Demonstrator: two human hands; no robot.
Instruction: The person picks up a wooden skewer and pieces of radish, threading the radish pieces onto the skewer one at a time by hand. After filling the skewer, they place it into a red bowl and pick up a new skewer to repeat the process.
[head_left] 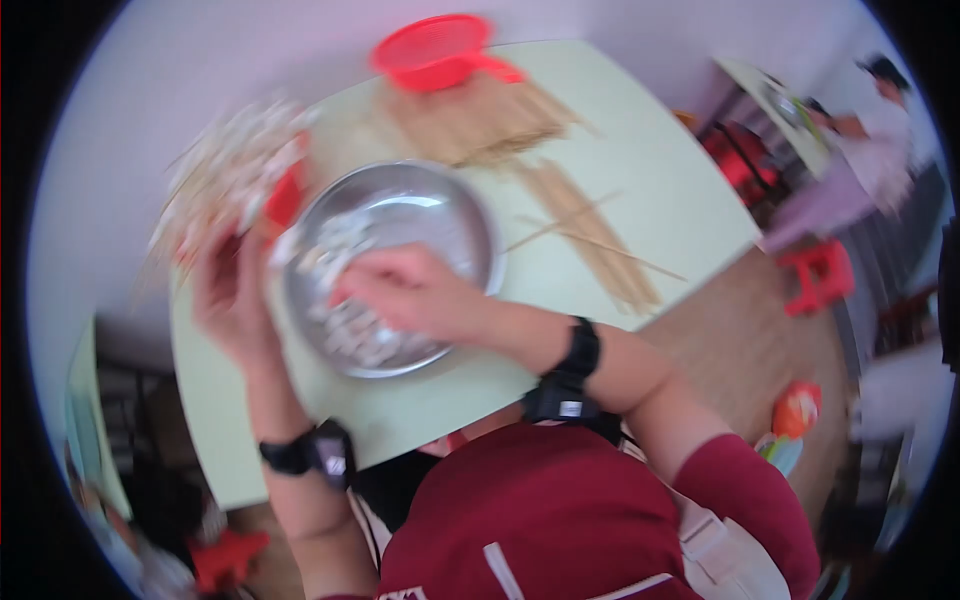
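Metal bowl [452,222] is standing on the pale green tabletop [650,160] in the head view, and white pieces [350,335] are lying inside it. The right hand [410,295] is reaching into the bowl, its fingers bending over the pieces; I cannot tell if they are gripping any. The left hand [235,300] is clenching a blurred bundle of sticks [225,175] just beside the bowl. Loose sticks [480,125] and a red strainer [435,50] are lying behind.

Light was bright and even, with soft glare on the metal bowl [395,265]. Motion blur smeared the whole view, worst at the hands. Fisheye distortion bent the desk [640,170]; black vignette ringed the corners.
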